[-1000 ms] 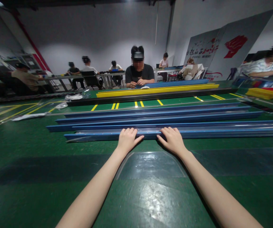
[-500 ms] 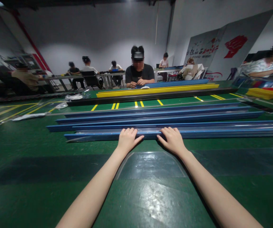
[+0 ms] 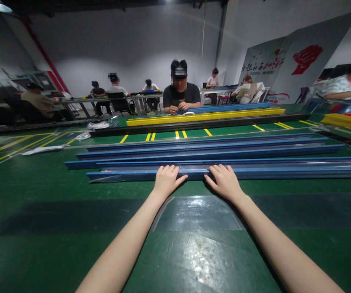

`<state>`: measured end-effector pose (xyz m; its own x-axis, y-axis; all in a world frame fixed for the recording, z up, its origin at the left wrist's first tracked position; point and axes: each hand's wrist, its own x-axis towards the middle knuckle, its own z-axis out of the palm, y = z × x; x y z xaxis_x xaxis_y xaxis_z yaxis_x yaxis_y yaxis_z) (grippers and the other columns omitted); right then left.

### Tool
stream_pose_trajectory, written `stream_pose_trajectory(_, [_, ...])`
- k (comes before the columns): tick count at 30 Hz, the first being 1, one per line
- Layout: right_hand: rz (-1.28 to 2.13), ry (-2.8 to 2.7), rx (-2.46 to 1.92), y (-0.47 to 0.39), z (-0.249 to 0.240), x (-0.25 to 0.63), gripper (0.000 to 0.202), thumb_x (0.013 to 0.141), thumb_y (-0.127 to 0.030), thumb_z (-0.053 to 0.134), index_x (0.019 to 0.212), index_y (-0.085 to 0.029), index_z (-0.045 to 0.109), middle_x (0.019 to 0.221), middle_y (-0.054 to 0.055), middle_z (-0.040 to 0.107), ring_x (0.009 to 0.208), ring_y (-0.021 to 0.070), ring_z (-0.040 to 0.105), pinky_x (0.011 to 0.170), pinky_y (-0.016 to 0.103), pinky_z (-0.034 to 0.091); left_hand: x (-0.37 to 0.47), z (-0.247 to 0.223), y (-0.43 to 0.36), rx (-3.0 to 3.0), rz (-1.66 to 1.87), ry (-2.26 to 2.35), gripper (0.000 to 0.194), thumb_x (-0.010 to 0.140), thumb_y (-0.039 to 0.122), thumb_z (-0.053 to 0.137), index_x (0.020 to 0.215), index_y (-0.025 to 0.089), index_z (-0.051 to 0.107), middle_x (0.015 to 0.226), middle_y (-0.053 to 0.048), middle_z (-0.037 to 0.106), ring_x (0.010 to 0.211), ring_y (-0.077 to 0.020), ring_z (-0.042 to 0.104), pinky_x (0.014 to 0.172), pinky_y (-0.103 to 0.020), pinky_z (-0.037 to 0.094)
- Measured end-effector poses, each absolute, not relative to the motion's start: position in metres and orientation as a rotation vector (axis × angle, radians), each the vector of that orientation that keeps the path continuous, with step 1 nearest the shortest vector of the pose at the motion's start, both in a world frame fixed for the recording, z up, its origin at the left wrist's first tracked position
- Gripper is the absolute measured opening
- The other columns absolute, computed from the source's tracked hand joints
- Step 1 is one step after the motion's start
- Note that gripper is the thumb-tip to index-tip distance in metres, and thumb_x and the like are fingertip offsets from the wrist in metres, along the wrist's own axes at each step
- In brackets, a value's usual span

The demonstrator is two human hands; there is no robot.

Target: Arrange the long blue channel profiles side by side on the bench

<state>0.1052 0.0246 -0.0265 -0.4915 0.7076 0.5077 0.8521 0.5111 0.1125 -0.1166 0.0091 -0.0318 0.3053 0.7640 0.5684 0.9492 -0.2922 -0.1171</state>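
Note:
A long blue plastic channel strip (image 3: 196, 175) lies across the green table in front of me, with glossy clear film along its trough. My left hand (image 3: 167, 181) grips it left of centre, fingers over the top and thumb along the near wall. My right hand (image 3: 224, 181) has the same grip a short way to the right. Bare strip shows between the two thumbs. Under my forearms, a clear plastic sheet (image 3: 196, 213) lies flat on the table. Just beyond the held strip rest more blue strips (image 3: 212, 154), roughly parallel to it.
Farther back lie a black strip (image 3: 200, 125) and a yellow strip (image 3: 206, 117). A co-worker (image 3: 181, 95) sits opposite, both hands together near a blue strip. Crumpled clear plastic (image 3: 97, 125) is at the back left. A yellow tray (image 3: 343, 120) stands at the right.
The whole view has shifted slightly to the right. My hands keep the same grip on the blue channel strip, which has not visibly moved on the table.

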Motion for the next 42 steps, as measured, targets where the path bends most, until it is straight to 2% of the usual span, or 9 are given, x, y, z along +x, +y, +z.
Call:
stream_pose_trajectory(3, [-0.459,-2.369,-1.295,0.023,-0.026,0.102,0.029,0.088,-0.034,0.034,0.090,-0.016,0.056,0.087,0.008,0.062,0.082,0.0210,0.048,0.072,0.032,0.024,-0.117,-0.032,0.009,-2.148,-0.584,-1.520,0.041,0.084,0.052,0.042,0.087,0.016,0.061,0.080,-0.006,0.064,0.076,-0.0203,0.055,0.067,-0.032,0.031])
stream_pose_trajectory(7, [-0.354,-2.384,-1.251,0.020,-0.027,0.091,0.023,0.085,-0.018,0.035,0.097,-0.015,0.054,0.092,0.009,0.061,0.086,0.0212,0.047,0.075,0.032,0.026,-0.117,-0.033,0.010,-2.154,-0.593,-1.509,0.040,0.084,0.051,0.042,0.085,0.016,0.061,0.079,-0.006,0.064,0.076,-0.0199,0.055,0.067,-0.032,0.031])
stream_pose_trajectory(14, [-0.102,-2.393,-1.152,0.019,-0.028,0.063,0.029,0.078,-0.005,0.032,0.099,-0.014,0.051,0.093,0.010,0.056,0.088,0.0204,0.045,0.078,0.029,0.031,-0.117,-0.033,0.011,-2.160,-0.612,-1.504,0.038,0.082,0.051,0.044,0.081,0.016,0.060,0.078,-0.005,0.064,0.076,-0.0192,0.054,0.067,-0.032,0.031])
stream_pose_trajectory(22, [0.004,-2.334,-1.177,0.027,-0.033,0.061,0.010,0.086,-0.023,0.038,0.088,-0.019,0.048,0.088,0.005,0.057,0.086,0.0187,0.046,0.078,0.031,0.029,-0.116,-0.033,0.011,-2.194,-0.651,-1.489,0.032,0.083,0.047,0.046,0.081,0.017,0.059,0.078,-0.004,0.064,0.076,-0.0190,0.054,0.068,-0.032,0.032])
stream_pose_trajectory(26, [0.008,-2.309,-1.196,0.027,-0.033,0.059,0.015,0.086,-0.033,0.043,0.083,-0.019,0.046,0.085,0.003,0.057,0.085,0.0181,0.046,0.079,0.031,0.027,-0.117,-0.033,0.011,-2.211,-0.672,-1.469,0.027,0.083,0.042,0.046,0.081,0.018,0.058,0.077,-0.004,0.063,0.075,-0.0188,0.054,0.068,-0.032,0.032])
stream_pose_trajectory(36, [0.015,-2.281,-1.185,0.030,-0.035,0.059,0.018,0.084,-0.037,0.047,0.080,-0.019,0.045,0.082,0.003,0.057,0.083,0.0179,0.046,0.079,0.032,0.026,-0.119,-0.032,0.011,-2.270,-0.773,-1.406,0.019,0.084,0.025,0.040,0.081,0.017,0.057,0.078,-0.004,0.062,0.076,-0.0172,0.053,0.070,-0.032,0.034])
stream_pose_trajectory(42, [0.064,-2.276,-1.165,0.030,-0.036,0.060,0.020,0.082,-0.038,0.049,0.083,-0.019,0.046,0.085,0.004,0.057,0.085,0.0191,0.047,0.079,0.033,0.026,-0.120,-0.031,0.010,-2.298,-0.841,-1.406,0.017,0.082,0.020,0.039,0.083,0.017,0.056,0.081,-0.005,0.062,0.078,-0.0176,0.053,0.073,-0.032,0.036])
